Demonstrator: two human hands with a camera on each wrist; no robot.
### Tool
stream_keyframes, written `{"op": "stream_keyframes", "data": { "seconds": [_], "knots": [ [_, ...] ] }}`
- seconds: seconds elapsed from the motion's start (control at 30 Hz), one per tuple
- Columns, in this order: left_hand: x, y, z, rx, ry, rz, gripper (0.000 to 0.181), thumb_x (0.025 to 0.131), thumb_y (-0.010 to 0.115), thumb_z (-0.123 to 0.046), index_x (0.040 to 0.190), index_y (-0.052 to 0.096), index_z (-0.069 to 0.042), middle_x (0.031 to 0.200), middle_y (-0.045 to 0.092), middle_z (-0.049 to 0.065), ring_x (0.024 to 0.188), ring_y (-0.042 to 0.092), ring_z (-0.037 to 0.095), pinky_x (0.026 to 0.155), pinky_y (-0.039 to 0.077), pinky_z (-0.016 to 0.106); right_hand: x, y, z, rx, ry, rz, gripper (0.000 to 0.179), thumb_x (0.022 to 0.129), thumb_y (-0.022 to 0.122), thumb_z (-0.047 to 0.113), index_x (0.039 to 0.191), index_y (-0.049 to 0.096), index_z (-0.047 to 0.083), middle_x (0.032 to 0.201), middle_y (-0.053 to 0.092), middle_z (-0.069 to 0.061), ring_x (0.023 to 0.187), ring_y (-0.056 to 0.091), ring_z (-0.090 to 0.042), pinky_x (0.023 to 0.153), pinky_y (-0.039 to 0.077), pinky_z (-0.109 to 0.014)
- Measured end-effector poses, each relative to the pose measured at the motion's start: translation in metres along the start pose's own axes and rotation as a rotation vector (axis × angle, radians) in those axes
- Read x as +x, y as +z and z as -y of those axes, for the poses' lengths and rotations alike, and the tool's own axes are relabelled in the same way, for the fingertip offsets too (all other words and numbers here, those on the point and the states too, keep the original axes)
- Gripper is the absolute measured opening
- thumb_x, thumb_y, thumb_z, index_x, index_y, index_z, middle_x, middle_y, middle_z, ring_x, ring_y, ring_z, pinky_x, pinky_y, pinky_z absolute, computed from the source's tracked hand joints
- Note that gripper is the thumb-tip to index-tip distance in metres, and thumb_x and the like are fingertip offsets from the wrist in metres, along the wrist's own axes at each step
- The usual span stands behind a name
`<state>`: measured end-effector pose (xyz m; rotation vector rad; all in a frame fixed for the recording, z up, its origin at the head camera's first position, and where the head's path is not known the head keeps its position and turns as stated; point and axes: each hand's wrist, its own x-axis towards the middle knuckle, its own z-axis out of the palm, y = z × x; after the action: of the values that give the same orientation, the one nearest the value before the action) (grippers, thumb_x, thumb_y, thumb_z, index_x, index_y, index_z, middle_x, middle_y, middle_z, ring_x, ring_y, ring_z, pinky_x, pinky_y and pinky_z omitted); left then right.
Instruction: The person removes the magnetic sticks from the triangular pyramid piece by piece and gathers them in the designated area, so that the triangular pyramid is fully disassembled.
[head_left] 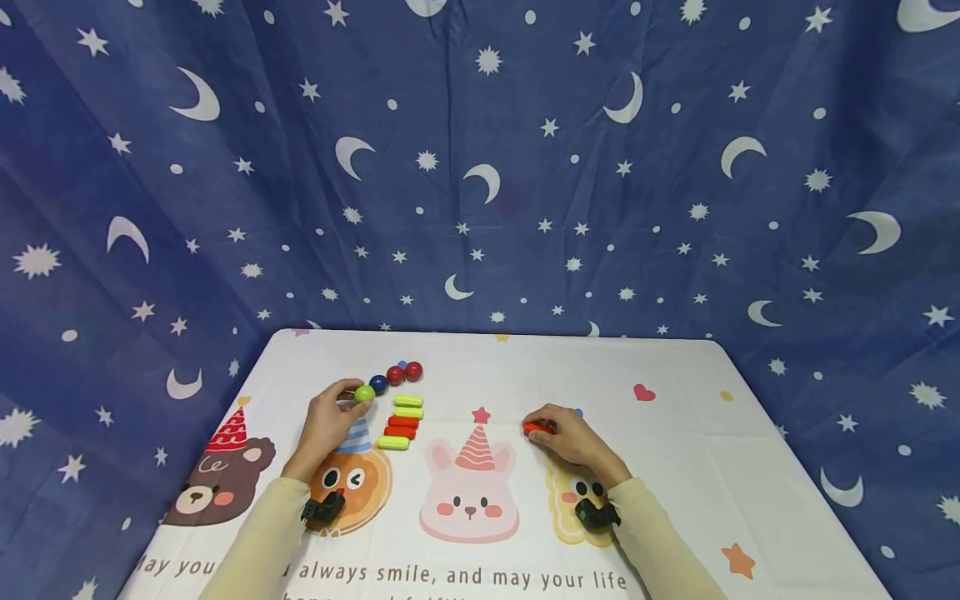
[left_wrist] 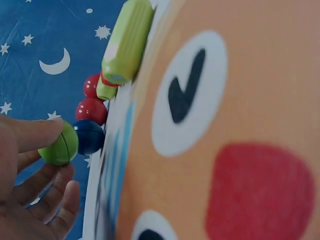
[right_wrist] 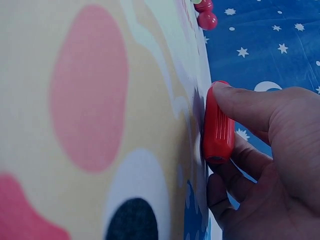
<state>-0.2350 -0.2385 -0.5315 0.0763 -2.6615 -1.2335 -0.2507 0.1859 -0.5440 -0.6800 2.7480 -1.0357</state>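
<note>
My left hand pinches a bright green ball between thumb and fingers at the left of the table. Right beside that ball is a dark blue ball, followed by two red balls with white specks; together they form a slanting line. To the right of the left hand, three yellow-green ridged sticks and two red ones lie in a column. Further right, my right hand holds another red ridged stick, thumb on its upper end, close to the tabletop.
The table has a white cloth printed with cartoon animals, a heart, stars and lettering. Behind it hangs a blue curtain with moons and stars. Dark wrist devices sit at both cuffs. Something small and blue shows behind the red balls.
</note>
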Motion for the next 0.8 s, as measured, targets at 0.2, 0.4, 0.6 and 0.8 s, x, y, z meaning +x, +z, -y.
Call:
{"op": "stream_keyframes", "data": {
  "seconds": [0.2, 0.4, 0.6, 0.8],
  "knots": [
    [0.0036, 0.0013, 0.0051, 0.005, -0.070, 0.044, 0.040, 0.088, 0.072, -0.012, 0.126, 0.062, -0.004, 0.114, 0.068, 0.021, 0.102, 0.065, 0.030, 0.089, 0.052, 0.042, 0.0009, 0.0005, -0.0010, 0.010, 0.020, 0.002, 0.022, 0.091, 0.071, 0.020, 0.113, 0.071, 0.019, 0.103, 0.067, 0.007, 0.095, 0.060, -0.010, 0.092, 0.051, -0.039],
    [0.0041, 0.0021, 0.0069, 0.033, -0.073, 0.055, 0.041, 0.086, 0.074, -0.014, 0.124, 0.062, -0.004, 0.111, 0.070, 0.020, 0.101, 0.064, 0.030, 0.087, 0.050, 0.040, 0.0021, 0.0011, -0.0023, 0.011, 0.022, 0.003, 0.022, 0.091, 0.071, 0.020, 0.112, 0.071, 0.020, 0.103, 0.067, 0.007, 0.095, 0.060, -0.010, 0.092, 0.051, -0.039],
    [0.0030, 0.0018, 0.0084, 0.046, -0.085, 0.088, 0.044, 0.088, 0.073, -0.017, 0.127, 0.060, -0.005, 0.119, 0.066, 0.021, 0.108, 0.064, 0.033, 0.092, 0.051, 0.046, 0.0017, 0.0019, -0.0019, 0.004, 0.033, 0.004, 0.022, 0.090, 0.071, 0.020, 0.113, 0.071, 0.019, 0.103, 0.067, 0.006, 0.094, 0.059, -0.010, 0.092, 0.051, -0.038],
    [0.0005, -0.0030, 0.0074, 0.027, -0.077, -0.009, 0.040, 0.089, 0.070, -0.022, 0.124, 0.062, -0.004, 0.123, 0.063, 0.020, 0.108, 0.065, 0.035, 0.094, 0.051, 0.049, 0.0020, 0.0021, 0.0019, 0.013, 0.105, -0.007, 0.021, 0.089, 0.073, 0.020, 0.110, 0.071, 0.023, 0.105, 0.068, 0.005, 0.095, 0.059, -0.012, 0.095, 0.051, -0.040]
  ]
}}
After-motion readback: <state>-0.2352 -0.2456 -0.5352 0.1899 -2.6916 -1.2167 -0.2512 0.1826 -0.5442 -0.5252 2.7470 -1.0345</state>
